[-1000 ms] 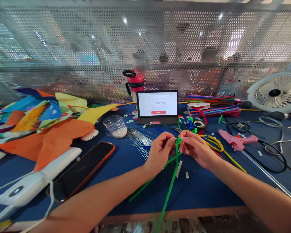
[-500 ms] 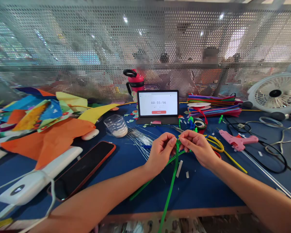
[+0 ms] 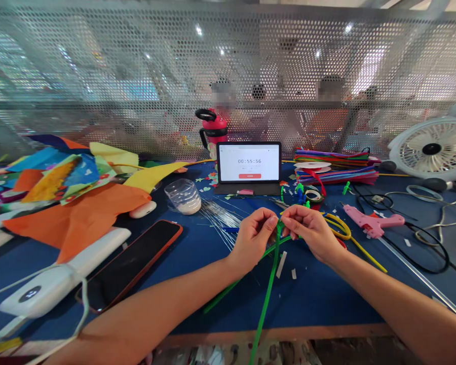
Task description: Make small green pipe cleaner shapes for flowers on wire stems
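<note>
In the head view, the left hand and right hand pinch the top of the green strips from either side, fingertips close together above the tabletop. From this grip, one length hangs toward the near edge between the forearms; another slants beneath the left wrist.

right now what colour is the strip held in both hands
The strip is green; it shows best in the head view.
</note>
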### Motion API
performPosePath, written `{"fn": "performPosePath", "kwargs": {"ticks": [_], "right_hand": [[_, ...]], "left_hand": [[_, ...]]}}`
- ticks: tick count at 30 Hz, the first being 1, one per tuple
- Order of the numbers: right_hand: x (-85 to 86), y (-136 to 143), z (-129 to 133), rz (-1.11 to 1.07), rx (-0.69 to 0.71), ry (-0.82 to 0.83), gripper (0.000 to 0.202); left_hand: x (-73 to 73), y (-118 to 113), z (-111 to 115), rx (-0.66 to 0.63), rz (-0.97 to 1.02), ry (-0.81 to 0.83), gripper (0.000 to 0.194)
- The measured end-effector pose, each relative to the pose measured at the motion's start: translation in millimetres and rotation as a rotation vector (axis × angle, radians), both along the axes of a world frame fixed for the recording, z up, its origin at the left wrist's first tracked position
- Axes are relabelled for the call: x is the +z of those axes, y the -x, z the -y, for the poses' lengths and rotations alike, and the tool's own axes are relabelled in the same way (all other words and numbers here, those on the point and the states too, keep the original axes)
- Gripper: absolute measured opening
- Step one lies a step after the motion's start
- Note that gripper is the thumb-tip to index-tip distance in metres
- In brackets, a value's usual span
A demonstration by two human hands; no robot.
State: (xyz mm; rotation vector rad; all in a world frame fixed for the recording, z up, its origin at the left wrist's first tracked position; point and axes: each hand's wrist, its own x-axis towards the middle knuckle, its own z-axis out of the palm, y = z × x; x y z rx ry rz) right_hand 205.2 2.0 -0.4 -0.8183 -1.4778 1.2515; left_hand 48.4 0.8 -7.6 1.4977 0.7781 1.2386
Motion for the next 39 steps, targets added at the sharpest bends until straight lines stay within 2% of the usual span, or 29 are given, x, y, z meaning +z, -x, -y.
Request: {"fn": "performPosePath", "kwargs": {"ticks": [6, 12, 19, 31, 39], "right_hand": [[-0.7, 1.1, -0.2, -0.045, -0.012, -0.012, 0.018], [-1.4, 1.0, -1.0, -0.139, -0.075, -0.032, 0.015], [2.1, -0.5, -3.4, -0.12, -0.103, 0.027, 0.024], [-5.2, -1.0, -3.4, -0.032, -0.047, -0.122, 0.016], [-7.5, -0.5, -4.2, -0.029, -0.023, -0.075, 0.017]], "left_hand": [[-1.3, 0.4, -1.9, -0.019, 0.043, 0.002, 0.024], [-2.7, -0.9, -0.2, -0.137, 0.021, 0.064, 0.022], [0.6, -0.9, 1.6, -0.055, -0.025, 0.074, 0.024], [-1.4, -2.1, 3.7, -0.111, 0.022, 0.089, 0.024], [-1.1, -1.8, 6.1, -0.122, 0.018, 0.077, 0.022]]}}
